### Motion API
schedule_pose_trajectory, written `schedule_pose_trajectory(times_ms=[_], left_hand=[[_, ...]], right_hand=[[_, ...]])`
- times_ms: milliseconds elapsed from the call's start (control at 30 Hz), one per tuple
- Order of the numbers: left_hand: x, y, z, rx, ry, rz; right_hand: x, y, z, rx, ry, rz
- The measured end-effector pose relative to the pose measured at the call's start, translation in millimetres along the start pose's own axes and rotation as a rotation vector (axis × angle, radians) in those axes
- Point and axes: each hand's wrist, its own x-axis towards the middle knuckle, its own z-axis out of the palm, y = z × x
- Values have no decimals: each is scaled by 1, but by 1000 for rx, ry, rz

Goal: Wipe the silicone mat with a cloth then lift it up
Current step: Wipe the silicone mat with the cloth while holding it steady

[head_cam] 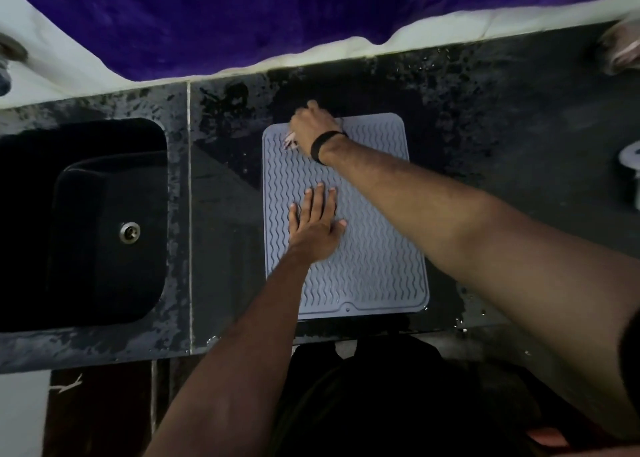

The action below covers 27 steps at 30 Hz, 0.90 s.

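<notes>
A grey silicone mat (367, 266) with a wavy ribbed pattern lies flat on the dark wet countertop (502, 127). My left hand (317, 222) presses flat on the middle of the mat, fingers straight and spread. At the mat's far left corner, my right hand (311, 127), with a black band on its wrist, grips a pale cloth (290, 141). Only a small bit of the cloth shows under the fingers.
A black sink (104, 221) with a metal drain is sunk in the counter to the left. A white object (632, 169) stands at the right edge. Another pale cloth-like thing (621, 48) lies at the far right corner. Purple fabric hangs along the back.
</notes>
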Motion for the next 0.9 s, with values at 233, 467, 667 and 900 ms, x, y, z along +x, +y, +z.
schedule_pose_trajectory(times_ms=[233, 467, 667, 900], left_hand=[[-3, 0, -1, 16, 33, 12], [-3, -1, 0, 10, 43, 32], [-1, -1, 1, 15, 38, 17], [-7, 3, -2, 19, 68, 23]], right_hand=[[-54, 102, 6, -55, -39, 201], [-81, 137, 10, -127, -114, 339], [-115, 91, 26, -173, -112, 303], [-181, 62, 35, -45, -153, 320]])
